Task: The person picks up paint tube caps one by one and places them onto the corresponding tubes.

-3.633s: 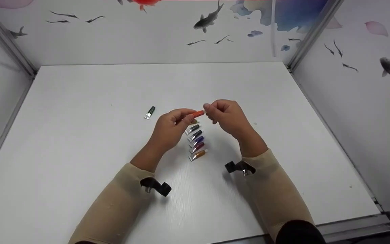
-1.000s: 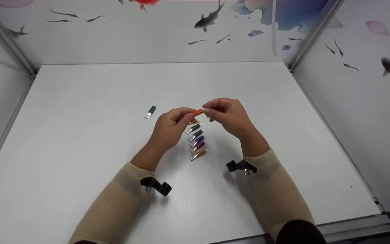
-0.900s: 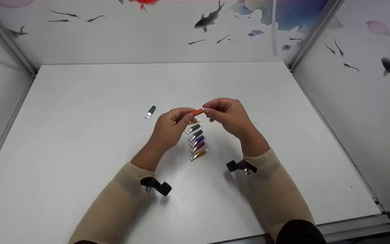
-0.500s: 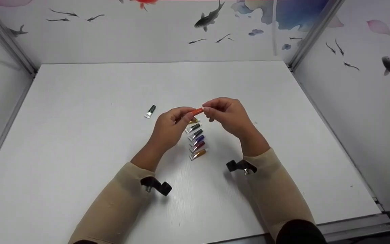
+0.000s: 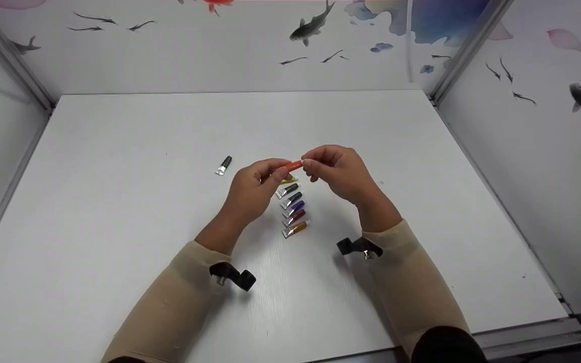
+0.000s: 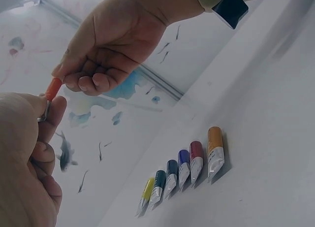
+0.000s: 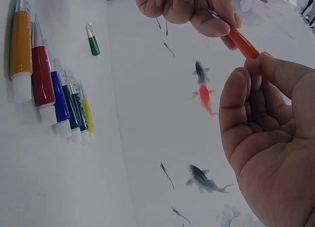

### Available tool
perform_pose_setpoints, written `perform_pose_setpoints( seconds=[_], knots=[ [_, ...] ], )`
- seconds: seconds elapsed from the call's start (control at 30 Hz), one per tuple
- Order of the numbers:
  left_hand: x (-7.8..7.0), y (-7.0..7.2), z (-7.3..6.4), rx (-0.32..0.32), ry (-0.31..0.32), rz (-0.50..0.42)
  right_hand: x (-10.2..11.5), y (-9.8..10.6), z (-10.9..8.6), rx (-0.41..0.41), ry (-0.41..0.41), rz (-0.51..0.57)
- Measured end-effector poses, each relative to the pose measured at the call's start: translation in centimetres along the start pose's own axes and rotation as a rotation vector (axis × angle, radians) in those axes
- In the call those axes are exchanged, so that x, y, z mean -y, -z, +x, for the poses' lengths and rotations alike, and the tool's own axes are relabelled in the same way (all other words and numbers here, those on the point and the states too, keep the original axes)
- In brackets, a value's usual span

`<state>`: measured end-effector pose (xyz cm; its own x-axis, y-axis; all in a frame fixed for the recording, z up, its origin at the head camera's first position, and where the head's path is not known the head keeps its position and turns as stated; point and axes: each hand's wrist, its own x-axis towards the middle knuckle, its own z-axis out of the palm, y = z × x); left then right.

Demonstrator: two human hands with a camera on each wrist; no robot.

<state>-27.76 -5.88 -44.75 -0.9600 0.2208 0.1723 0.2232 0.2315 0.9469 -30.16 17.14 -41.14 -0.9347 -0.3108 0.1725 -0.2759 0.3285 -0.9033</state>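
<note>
Above the table, an orange paint tube is held level between both hands. My left hand pinches its silver crimped end between thumb and fingers. At the other end, the thumb and fingertips of my right hand pinch the tube's cap, which they hide in the right wrist view. The tube's orange body shows between the two grips. Just below the hands lies a yellow paint tube, partly covered by the left hand in the head view.
A slanted row continues toward me with dark green, dark blue, purple-blue, red and ochre tubes. One green tube lies apart, left of the hands. Printed panels wall the white table at the back and sides.
Since the earliest frame, my right hand has shifted its fingers at the cap end, with the index finger now raised over it. Over the last second both hands stay almost still.
</note>
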Motion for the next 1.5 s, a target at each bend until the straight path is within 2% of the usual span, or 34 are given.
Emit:
perform_pose_setpoints(
  seconds=[0.17, 0.57, 0.9, 1.07, 1.27, 1.5],
  knots=[
    [-0.11, 0.03, -0.11, -0.007, -0.013, 0.009, -0.16, -0.01, 0.07, 0.005, 0.010, -0.019],
    [-0.12, 0.03, -0.12, -0.017, 0.011, 0.007, -0.15, -0.03, 0.03, 0.001, 0.023, 0.007],
    [-0.28, 0.09, -0.21, -0.023, 0.009, 0.010, -0.07, 0.41, -0.26, 0.031, 0.126, 0.095],
    [-0.20, 0.12, -0.11, -0.024, -0.004, 0.000, 0.00, 0.46, -0.33, 0.038, 0.156, 0.102],
    [0.02, 0.10, -0.07, -0.015, -0.017, -0.007, 0.02, 0.47, -0.34, 0.019, 0.136, 0.049],
    [-0.02, 0.09, -0.09, -0.010, -0.006, -0.018, 0.01, 0.37, -0.19, 0.003, 0.082, 0.049]
  ],
)
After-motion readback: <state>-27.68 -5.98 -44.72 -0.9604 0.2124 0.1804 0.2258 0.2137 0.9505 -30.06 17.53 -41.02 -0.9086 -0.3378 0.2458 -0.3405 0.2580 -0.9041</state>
